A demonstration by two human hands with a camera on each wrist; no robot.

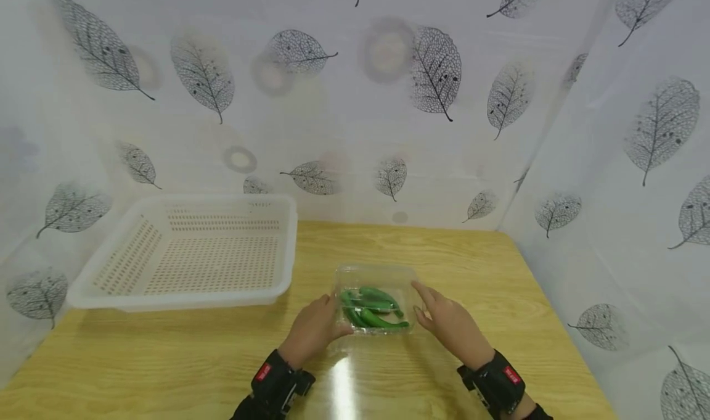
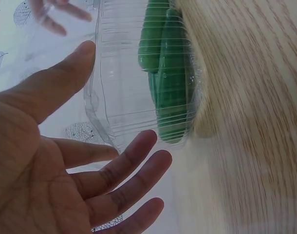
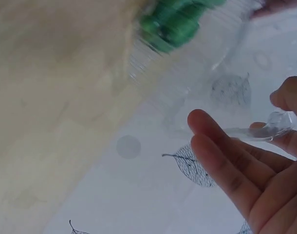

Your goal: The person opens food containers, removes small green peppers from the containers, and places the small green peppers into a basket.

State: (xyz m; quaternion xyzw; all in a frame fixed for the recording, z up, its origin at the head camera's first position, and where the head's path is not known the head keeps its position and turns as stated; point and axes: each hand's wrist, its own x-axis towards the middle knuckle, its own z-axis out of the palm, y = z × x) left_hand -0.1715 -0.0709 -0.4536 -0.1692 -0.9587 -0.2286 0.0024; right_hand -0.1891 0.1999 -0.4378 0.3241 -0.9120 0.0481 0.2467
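Left hand (image 1: 312, 329) and right hand (image 1: 452, 327) both have thumbs apart from fingers beside the plastic box (image 1: 377, 276); I'd steady it evenly so the peppers (image 1: 383, 321) don't roll.

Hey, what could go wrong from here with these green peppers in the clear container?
First, the left hand and right hand are at opposite sides of the clear plastic container with fingers spread, so it might slip if lifted that way. Second, its walls look thin, so squeezing could buckle them. Third, the green peppers lie heaped inside and could shift if it tips.
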